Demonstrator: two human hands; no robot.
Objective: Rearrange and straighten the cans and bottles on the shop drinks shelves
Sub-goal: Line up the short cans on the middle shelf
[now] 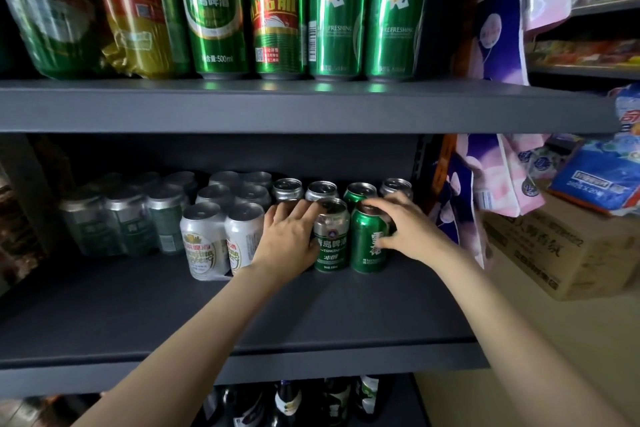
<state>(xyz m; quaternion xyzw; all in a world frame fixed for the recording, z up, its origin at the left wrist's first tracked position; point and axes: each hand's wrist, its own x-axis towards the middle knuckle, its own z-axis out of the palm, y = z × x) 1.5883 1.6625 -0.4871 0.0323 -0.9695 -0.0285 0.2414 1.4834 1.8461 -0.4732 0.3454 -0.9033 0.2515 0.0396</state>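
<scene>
You have both arms stretched deep into the middle shelf [242,315], because the loose cans sit well back from its front edge, to the right of the shrink-wrapped white cans [221,239]. Your left hand [289,236] lies against the left side of the dark green Tsingtao can [331,236], fingers curled over toward its top and partly covering a can behind your palm — whether you are actually gripping that hidden can I cannot tell. Your right hand [403,229] wraps the bright green can [369,239] from the right, thumb on its front label and fingers curved across its rim, so that one is grasped. The two front cans stand upright and touching, just ahead of a back row of four loose cans [360,189]. Holding them from opposite sides looks like a way to square the pair into line. Both wrists are level, forearms converging from below — elbows out of view.
</scene>
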